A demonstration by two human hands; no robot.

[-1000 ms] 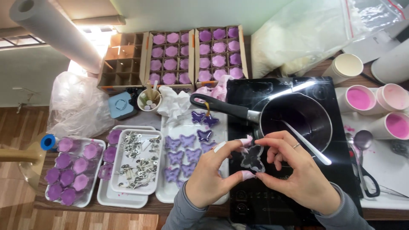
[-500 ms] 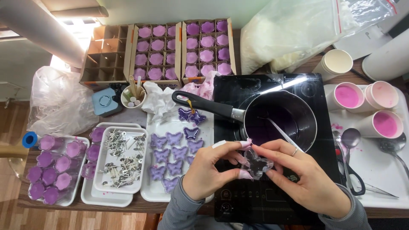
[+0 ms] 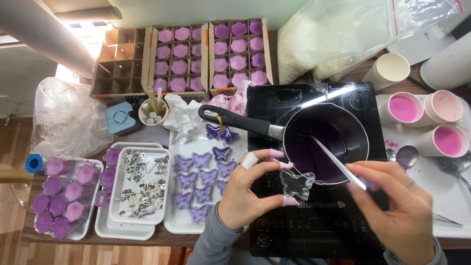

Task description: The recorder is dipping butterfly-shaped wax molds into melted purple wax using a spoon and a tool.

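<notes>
While pinched: L grip (image 3: 248, 196) on butterfly mould (image 3: 296, 183)

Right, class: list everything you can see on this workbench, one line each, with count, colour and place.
butterfly mould: one, clear, held in left fingers
saucepan: one, black, purple wax inside, on the cooktop
stirring stick: one, pale, from pan to right hand
cooktop: one, black, centre
butterfly candles: many, purple, white tray
wick tabs: many, metal, white tray
divided boxes: three, cardboard, back; two hold purple candles
paper cups: three with pink wax, right
left hand: on the mould
right hand: on the stick
</notes>
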